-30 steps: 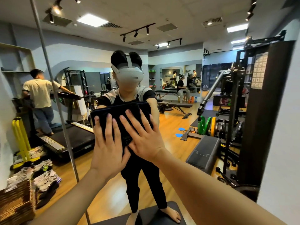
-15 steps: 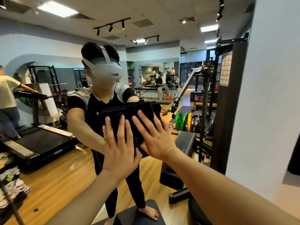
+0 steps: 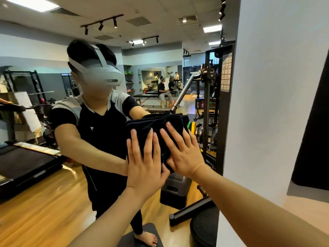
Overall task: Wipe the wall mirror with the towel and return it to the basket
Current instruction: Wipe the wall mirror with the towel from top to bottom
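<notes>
We press one dark towel (image 3: 156, 129), soft and folded into thick layers, flat against the smooth glass of the wall mirror (image 3: 53, 193). It lies under both palms and bulges out above our fingertips. Our left hand (image 3: 145, 166) and right hand (image 3: 181, 152) sit side by side, nearly touching, each with five fingers straight and spread, gripping nothing, just pushing the cloth. Right of the right hand the mirror ends at a plain white wall (image 3: 267, 104).
</notes>
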Motion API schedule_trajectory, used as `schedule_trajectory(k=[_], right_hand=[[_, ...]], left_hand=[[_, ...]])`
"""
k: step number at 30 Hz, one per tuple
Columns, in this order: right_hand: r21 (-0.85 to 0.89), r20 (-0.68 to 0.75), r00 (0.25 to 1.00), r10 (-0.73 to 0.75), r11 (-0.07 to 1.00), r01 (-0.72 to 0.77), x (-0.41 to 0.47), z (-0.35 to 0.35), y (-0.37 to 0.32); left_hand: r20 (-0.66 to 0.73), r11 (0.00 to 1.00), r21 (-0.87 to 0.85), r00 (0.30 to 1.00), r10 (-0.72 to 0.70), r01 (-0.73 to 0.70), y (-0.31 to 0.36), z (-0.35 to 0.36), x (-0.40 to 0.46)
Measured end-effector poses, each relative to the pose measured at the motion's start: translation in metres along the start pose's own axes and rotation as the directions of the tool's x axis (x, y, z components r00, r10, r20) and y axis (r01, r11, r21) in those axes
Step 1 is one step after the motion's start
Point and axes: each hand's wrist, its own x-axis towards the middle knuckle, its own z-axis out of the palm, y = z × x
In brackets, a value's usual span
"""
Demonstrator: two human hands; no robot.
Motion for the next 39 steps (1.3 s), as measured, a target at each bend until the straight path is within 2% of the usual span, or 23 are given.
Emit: schedule_trajectory(k=[3,7,11,15,20,23,27,30,33,39], right_hand=[[-0.007,-0.012,0.999,0.030,1.000,-0.030,0.001,-0.002,0.015],[0.021,-0.062,0.982,0.180,0.984,-0.179,0.033,-0.006,0.006],[0.087,-0.109,0.946,0.305,0.951,-0.296,0.078,-0.012,-0.011],[0.163,-0.135,0.912,0.388,0.916,-0.365,0.145,-0.029,-0.051],[0.226,-0.156,0.929,0.337,0.927,-0.298,0.203,-0.033,-0.127],[0.227,-0.149,0.944,0.295,0.939,-0.258,0.186,-0.021,-0.163],[0.217,-0.189,0.964,0.189,0.965,-0.147,0.132,-0.007,-0.177],[0.209,-0.228,0.967,0.116,0.976,-0.068,0.099,0.001,-0.156],[0.182,-0.194,0.979,0.056,0.983,-0.020,0.074,0.005,-0.122],[0.085,-0.136,0.991,0.006,0.996,0.005,0.029,-0.002,-0.025]], left_hand=[[-0.014,1.000,-0.013,1.000,-0.023,0.022,0.015,0.008,0.015],[-0.060,1.000,-0.014,0.998,-0.009,0.008,0.007,-0.003,0.042],[-0.042,0.998,0.054,0.999,0.024,-0.022,-0.016,-0.037,0.076],[-0.120,0.994,0.107,0.993,-0.002,0.015,-0.061,-0.079,0.101],[-0.122,0.985,0.144,0.989,-0.079,0.096,-0.133,-0.135,0.083],[-0.098,0.984,0.155,0.993,-0.070,0.085,-0.154,-0.143,0.043],[-0.073,0.990,0.125,0.996,-0.053,0.061,-0.145,-0.121,-0.015],[-0.067,0.991,0.079,0.992,-0.104,0.110,-0.118,-0.093,-0.034],[-0.074,0.986,0.036,0.985,-0.158,0.161,-0.081,-0.065,-0.034],[-0.065,0.990,-0.019,0.988,-0.139,0.138,-0.002,-0.009,-0.006]])
